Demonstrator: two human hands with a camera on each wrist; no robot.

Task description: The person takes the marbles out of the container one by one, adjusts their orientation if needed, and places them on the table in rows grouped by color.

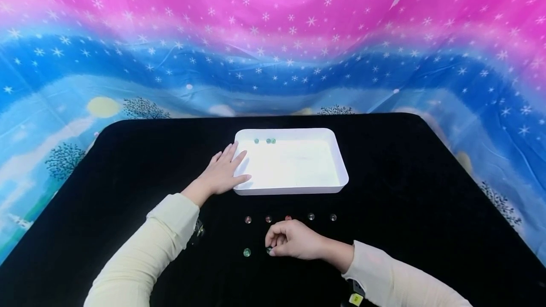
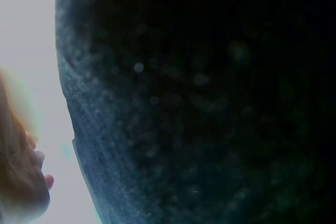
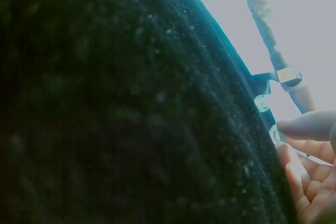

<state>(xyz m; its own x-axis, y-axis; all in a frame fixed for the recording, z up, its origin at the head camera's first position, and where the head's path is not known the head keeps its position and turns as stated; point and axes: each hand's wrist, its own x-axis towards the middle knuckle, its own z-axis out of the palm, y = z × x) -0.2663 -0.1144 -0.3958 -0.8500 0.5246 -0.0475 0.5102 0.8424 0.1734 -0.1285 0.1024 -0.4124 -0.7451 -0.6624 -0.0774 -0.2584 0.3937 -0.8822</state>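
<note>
Green marble (image 1: pixel 269 251) is at the tips of the thumb and forefinger of the right hand (image 1: pixel 294 240), which pinches it low, just at the black cloth (image 1: pixel 384 193). The right wrist view shows the same pinch from the side, with the thumb against the glass and the other fingers curled below.

A second green marble (image 1: pixel 247 252) lies on the cloth to the left of this grip, near it and not touched. Just beyond the grip there is a row of five marbles, set apart from each other: two reddish marbles (image 1: pixel 248 220) on the left, one red marble (image 1: pixel 288 218) directly behind the bent fingers and partly covered by them, and two clear marbles (image 1: pixel 311 216) farther to the right.

Beyond this row, well apart from the grip, stands a white tray (image 1: pixel 292 190). Three small greenish marbles (image 1: pixel 256 141) are inside it along the far wall, and two of them are very close together. The left hand (image 1: pixel 222 173) is to the left of the grip and farther out; its fingers are spread straight, they lie on the left edge of the tray, and they hold nothing.

Behind everything hangs a pink and blue curtain (image 1: pixel 277 32) with snowflakes. The left wrist view is mostly dark and blurred.
</note>
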